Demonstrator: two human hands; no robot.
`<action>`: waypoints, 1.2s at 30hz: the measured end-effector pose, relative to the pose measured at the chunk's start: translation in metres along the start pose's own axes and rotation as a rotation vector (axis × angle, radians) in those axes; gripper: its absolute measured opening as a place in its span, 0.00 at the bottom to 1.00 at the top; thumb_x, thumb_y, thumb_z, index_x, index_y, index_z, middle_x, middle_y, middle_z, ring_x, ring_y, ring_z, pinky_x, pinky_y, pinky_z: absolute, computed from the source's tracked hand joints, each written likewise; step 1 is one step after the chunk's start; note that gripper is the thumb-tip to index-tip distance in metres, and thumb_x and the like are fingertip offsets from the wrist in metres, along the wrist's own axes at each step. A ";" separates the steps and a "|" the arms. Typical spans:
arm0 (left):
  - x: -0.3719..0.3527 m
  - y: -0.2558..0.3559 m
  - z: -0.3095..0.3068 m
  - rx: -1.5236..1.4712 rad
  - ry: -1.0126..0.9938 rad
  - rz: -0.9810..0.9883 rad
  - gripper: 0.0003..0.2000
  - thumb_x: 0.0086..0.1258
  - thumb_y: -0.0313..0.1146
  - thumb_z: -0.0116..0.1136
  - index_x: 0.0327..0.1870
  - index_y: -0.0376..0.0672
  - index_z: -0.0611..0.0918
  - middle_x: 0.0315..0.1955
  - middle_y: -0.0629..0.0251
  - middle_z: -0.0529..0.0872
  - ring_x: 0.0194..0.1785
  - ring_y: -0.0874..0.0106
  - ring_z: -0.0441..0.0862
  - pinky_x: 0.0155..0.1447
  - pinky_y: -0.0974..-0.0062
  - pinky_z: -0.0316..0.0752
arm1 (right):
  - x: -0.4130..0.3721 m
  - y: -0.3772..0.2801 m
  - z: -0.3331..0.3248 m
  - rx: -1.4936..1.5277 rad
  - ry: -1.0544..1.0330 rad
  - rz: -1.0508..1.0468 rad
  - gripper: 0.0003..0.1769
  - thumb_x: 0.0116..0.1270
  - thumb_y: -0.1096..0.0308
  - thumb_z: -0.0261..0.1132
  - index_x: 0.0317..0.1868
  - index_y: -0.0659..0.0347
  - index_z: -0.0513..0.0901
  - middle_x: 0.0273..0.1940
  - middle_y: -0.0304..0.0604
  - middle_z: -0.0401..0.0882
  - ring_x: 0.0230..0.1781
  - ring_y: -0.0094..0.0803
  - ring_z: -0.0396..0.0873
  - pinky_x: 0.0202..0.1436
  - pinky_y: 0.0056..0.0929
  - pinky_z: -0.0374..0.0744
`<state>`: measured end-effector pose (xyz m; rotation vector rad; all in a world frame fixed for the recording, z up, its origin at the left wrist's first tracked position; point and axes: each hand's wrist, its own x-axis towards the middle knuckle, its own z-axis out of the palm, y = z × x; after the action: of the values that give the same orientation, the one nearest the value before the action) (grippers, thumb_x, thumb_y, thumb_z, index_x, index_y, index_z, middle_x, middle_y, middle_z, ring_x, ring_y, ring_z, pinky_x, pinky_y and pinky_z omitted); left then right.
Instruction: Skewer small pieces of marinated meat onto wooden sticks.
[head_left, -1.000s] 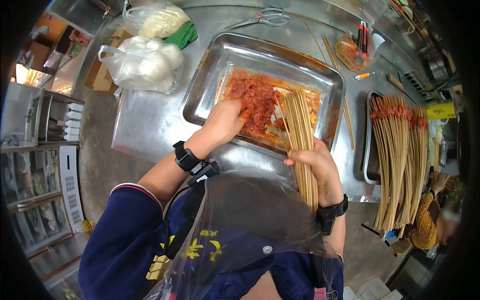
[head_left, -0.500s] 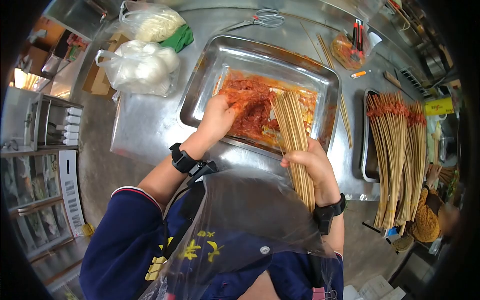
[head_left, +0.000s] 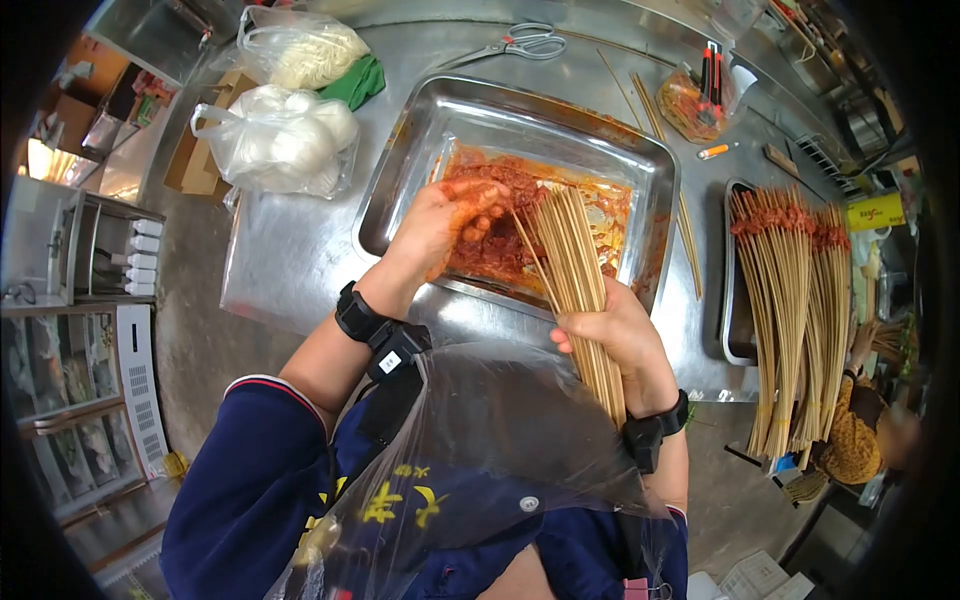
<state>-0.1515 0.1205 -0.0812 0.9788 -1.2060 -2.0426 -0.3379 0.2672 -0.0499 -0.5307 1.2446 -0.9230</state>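
My right hand (head_left: 618,335) is closed around a thick bundle of bamboo skewers (head_left: 572,250), tips pointing up over the steel tray. One skewer (head_left: 532,255) leans out of the bundle towards my left hand (head_left: 455,215). The left fingers, smeared with red marinade, are pinched together beside that skewer's tip. They seem to hold a piece of marinated meat, mostly hidden by the fingers. More red marinated meat (head_left: 510,180) lies beneath them in the tray (head_left: 520,103), with orange sauce spread on the right part of its bottom.
To the right, a second tray (head_left: 737,340) carries bunches of skewers with meat on their tips (head_left: 790,300). Plastic bags of white food (head_left: 285,140) stand at left. Scissors (head_left: 530,42), loose skewers (head_left: 688,235) and an orange pen (head_left: 715,152) lie around. Another person's sleeve (head_left: 855,430) shows far right.
My left hand has lifted out of the meat, its fingers now pinched near the skewer tips. One skewer now angles out from the bundle in my right hand.
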 end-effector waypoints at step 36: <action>-0.016 -0.009 0.026 -0.115 -0.065 -0.112 0.15 0.71 0.40 0.53 0.43 0.35 0.82 0.36 0.62 0.85 0.32 0.81 0.79 0.32 0.85 0.72 | -0.003 -0.001 -0.002 0.054 0.036 -0.013 0.21 0.52 0.78 0.62 0.50 0.68 0.74 0.30 0.41 0.77 0.26 0.26 0.78 0.28 0.21 0.78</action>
<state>-0.1647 0.1490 -0.0763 0.9505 -1.0747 -2.2202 -0.3404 0.2690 -0.0479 -0.4818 1.2468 -0.9780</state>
